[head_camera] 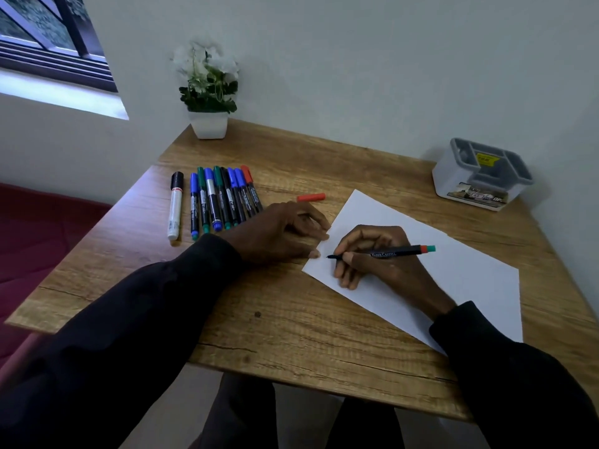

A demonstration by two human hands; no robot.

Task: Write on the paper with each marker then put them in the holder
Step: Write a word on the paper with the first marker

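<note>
The right hand point(372, 254) is gripping a black marker point(398, 252), tip on the paper point(453, 270). The left hand point(278, 231) beside it is lying relaxed, fingertips touching the paper's edge. Capped markers point(223, 199) are lying beyond it, the holder point(479, 176) beyond the right hand.

Readable in white capitals along the black barrel of the marker point(393, 253), just beyond the pinching fingers point(348, 256) of the right hand point(376, 267): FABER-CASTELL. Well past the fingertips, on the front label point(476, 196) of the holder point(442, 178): large letters, perhaps "DP", the rest too blurred. On the yellow sticker point(486, 159) inside it: illegible print. Left of the fingers, on the row of markers point(223, 199): barrel print too small to read.
</note>
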